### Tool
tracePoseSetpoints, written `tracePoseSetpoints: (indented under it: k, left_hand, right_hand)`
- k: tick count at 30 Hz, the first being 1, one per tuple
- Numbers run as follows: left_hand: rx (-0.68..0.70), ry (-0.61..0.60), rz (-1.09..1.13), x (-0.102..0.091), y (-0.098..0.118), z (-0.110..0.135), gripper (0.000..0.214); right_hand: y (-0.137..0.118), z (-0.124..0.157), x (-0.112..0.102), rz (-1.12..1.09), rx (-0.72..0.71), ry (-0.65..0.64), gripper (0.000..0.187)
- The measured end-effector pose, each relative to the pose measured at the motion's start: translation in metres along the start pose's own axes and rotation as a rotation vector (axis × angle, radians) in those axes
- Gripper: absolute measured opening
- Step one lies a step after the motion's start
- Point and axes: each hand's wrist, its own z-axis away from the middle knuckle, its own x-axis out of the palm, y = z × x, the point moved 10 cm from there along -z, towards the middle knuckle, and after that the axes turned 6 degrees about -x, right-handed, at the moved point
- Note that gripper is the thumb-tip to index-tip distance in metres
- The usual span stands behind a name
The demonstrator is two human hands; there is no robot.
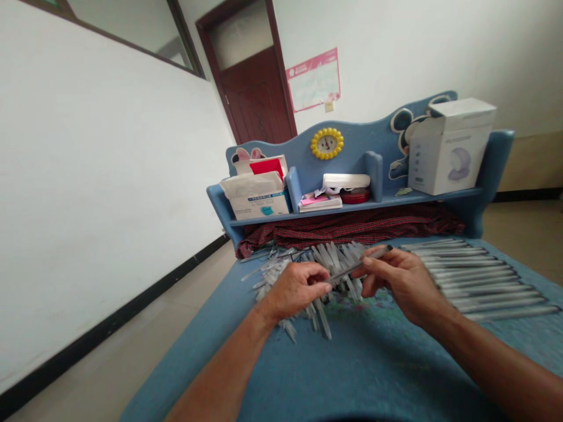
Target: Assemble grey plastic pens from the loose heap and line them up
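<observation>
Between my two hands a pen with a dark tip at its upper right end is held at a slant. My left hand pinches its lower end between thumb and fingers. Near the dark end, my right hand grips the pen with thumb and forefinger. Behind and below the hands lies a loose heap of clear plastic pen parts, partly hidden by the fingers. To the right, a row of pens with dark ends lies side by side on the blue tabletop.
A blue shelf runs along the table's back. It bears an opened carton, stacked papers, a red round case and a white box. Folded plaid cloth lies beneath. A yellow clock is on the backboard.
</observation>
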Motion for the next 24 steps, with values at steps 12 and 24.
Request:
tracePoseSetpoints:
  k: [12, 24]
  left_hand:
    - [-0.017, -0.106, 0.095, 0.012, -0.001, -0.001, 0.024]
    - [0.056, -0.078, 0.055, 0.015, 0.006, 0.002, 0.024]
  right_hand:
    - [0.000, 0.001, 0.002, -0.070, 0.036, -0.006, 0.018]
    - [0.002, 0.001, 0.002, -0.115, 0.054, 0.005, 0.026]
